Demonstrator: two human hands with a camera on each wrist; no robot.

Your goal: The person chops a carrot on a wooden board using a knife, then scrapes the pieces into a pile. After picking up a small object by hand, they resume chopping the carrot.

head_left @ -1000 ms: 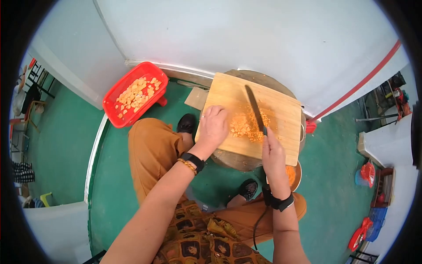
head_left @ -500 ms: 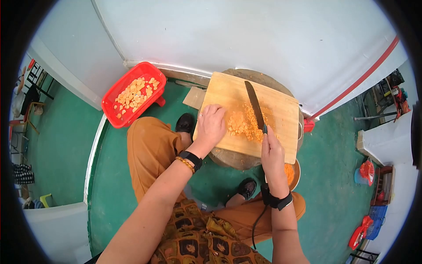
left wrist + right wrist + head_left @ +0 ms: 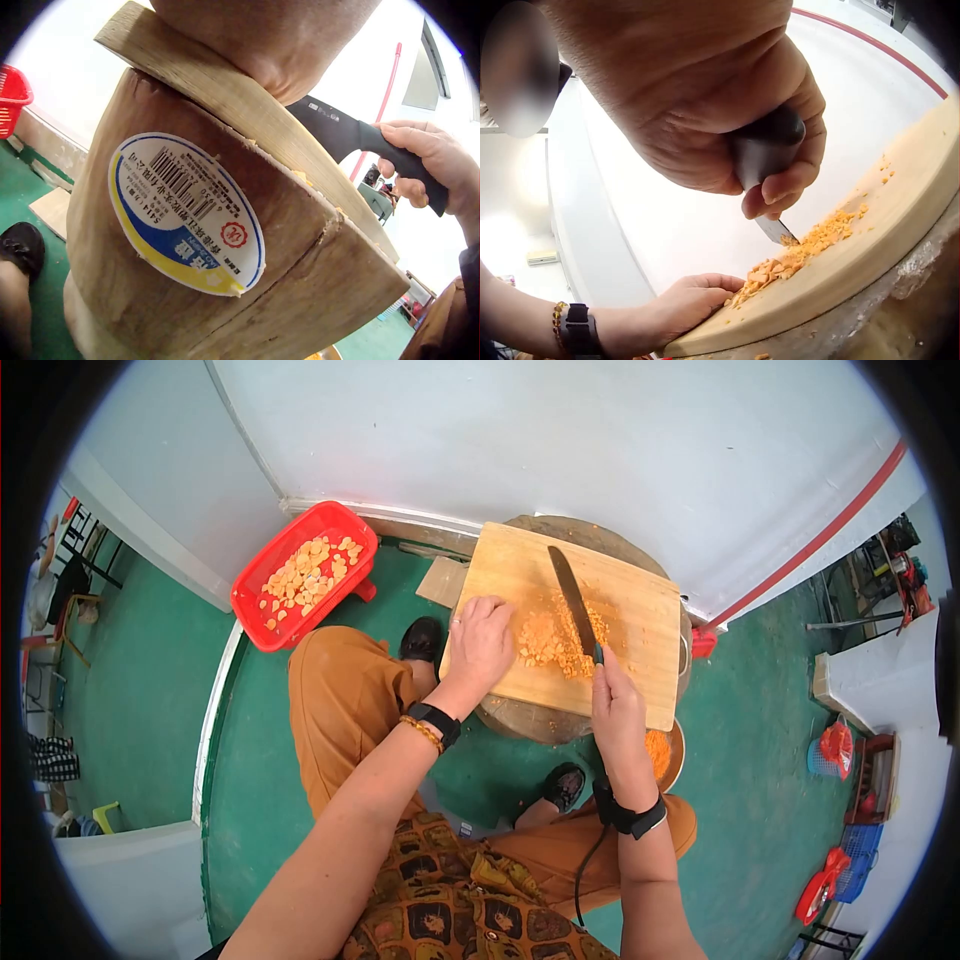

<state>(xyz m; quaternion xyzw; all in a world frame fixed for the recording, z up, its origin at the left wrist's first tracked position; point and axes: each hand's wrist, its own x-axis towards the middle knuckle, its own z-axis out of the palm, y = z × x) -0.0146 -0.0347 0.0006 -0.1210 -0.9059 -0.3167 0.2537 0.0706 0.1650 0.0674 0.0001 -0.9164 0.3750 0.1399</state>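
My right hand (image 3: 618, 705) grips the black handle of a broad kitchen knife (image 3: 567, 585). Its blade crosses the heap of chopped orange, carrot-like bits (image 3: 542, 642), finer to the right and coarser to the left. Under them lies a wooden cutting board (image 3: 505, 560). At the board's left side rests my left hand (image 3: 482, 645), its straight fingers beside the coarser pieces. In the right wrist view the knife handle (image 3: 769, 139) sits in my curled fingers, the blade's low end among the crumbs.
A round wooden block (image 3: 172, 307) with an oval label supports the board. A bowl (image 3: 679, 752) with orange bits stands below the board's right corner. To the left, a red basin (image 3: 362, 530) holds orange slices. My knees flank the block.
The knife and my right hand have shifted slightly left over the chopped heap. My left hand stays on the board's left side.
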